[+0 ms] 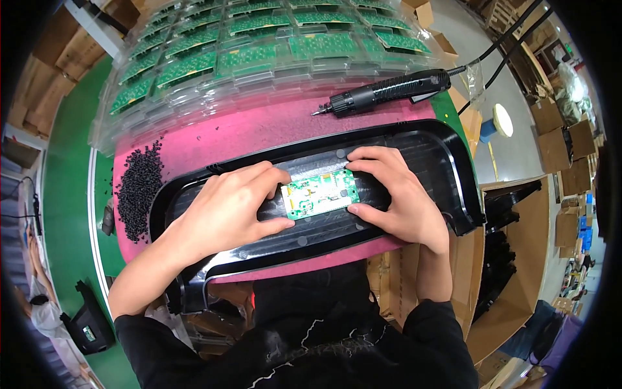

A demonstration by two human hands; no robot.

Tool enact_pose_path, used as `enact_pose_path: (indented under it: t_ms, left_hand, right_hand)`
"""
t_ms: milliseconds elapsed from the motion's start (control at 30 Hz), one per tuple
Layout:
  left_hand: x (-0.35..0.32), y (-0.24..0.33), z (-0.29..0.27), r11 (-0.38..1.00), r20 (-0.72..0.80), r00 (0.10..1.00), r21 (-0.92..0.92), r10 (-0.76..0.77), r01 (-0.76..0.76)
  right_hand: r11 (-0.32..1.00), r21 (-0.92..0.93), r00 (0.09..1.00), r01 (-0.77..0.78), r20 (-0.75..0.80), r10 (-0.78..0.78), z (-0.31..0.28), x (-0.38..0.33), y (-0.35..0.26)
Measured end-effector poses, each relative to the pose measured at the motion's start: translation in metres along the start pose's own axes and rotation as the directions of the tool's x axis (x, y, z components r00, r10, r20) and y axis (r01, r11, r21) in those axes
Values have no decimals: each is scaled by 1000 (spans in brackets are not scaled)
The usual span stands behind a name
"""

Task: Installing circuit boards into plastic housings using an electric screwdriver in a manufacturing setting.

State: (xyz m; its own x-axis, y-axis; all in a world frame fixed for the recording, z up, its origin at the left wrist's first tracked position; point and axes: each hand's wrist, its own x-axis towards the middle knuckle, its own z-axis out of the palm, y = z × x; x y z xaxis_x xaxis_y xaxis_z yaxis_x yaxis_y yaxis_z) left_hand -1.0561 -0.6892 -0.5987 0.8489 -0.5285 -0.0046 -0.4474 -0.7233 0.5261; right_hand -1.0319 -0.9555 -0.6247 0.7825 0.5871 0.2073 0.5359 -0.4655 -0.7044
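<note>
A small green circuit board (321, 194) lies over the middle of a long black plastic housing (259, 238), whose raised rim curves round at both ends. My left hand (243, 198) grips the board's left edge, its thumb at the lower corner and its fingers at the upper one. At the board's right edge my right hand (402, 198) does the same, thumb below and fingers above. Whether the board rests fully on the housing floor, I cannot tell. The housing sits on a pink mat (259, 120).
Left of the housing is a heap of small black screws (139, 191). Behind it lies a black electric screwdriver (389, 91) with its cable running right. Clear trays of green circuit boards (253, 55) stand at the back. A cardboard box (525, 272) of black parts is at right.
</note>
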Motion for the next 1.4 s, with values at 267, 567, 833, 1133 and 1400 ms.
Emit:
enact_pose_path:
  t_ms: [267, 567, 833, 1133, 1400]
  left_hand:
    - [-2, 2, -2, 999, 13, 1000, 34, -12, 11]
    - [-20, -5, -37, 995, -211, 977, -95, 3, -23]
    - [-97, -68, -72, 912, -433, 843, 102, -319, 397]
    - [-93, -101, -65, 894, -415, 857, 185, -304, 407]
    - [-94, -103, -60, 930, -545, 794, 70, -269, 362]
  right_hand:
    - [1000, -26, 1000, 12, -3, -12, 2, 1, -1]
    - [998, -60, 1000, -1, 1, 1, -2, 4, -14]
    - [970, 218, 880, -109, -432, 196, -16, -3, -13]
    - [747, -489, 887, -450, -341, 311, -104, 38, 36]
    - [969, 158, 711, -192, -658, 248, -71, 86, 43]
